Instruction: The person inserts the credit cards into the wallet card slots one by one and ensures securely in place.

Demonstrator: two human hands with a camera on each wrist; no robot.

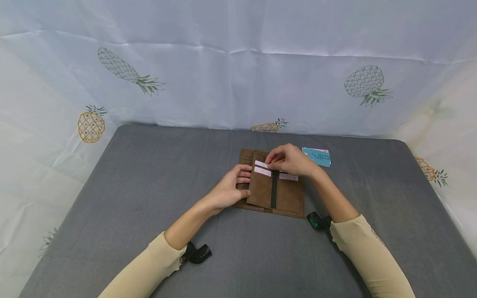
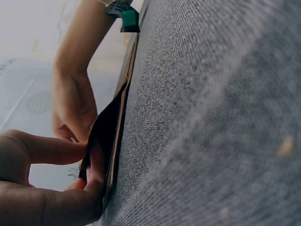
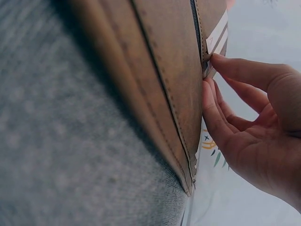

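Observation:
A brown bifold wallet (image 1: 288, 196) lies open on the grey table, a dark strip down its raised inner leaf. My left hand (image 1: 228, 190) grips that leaf's left edge, thumb on the front and fingers behind, as the left wrist view shows. Over the upper slots, my right hand (image 1: 292, 160) pinches a pale card (image 1: 261, 164) between thumb and fingertips. In the right wrist view the right thumb (image 3: 235, 66) sits right at the slot's stitched edge. Another pale card (image 1: 262, 171) shows in the slot below, and one more pale card (image 1: 288, 177) shows in the right column.
Beyond my right hand lies a teal card (image 1: 320, 157) marked VIP, with a pinkish card partly under it. The grey tabletop (image 1: 167, 165) meets a white pineapple-print cloth (image 1: 231, 87) at its far edge. Black wrist devices (image 1: 199, 253) hang below both forearms.

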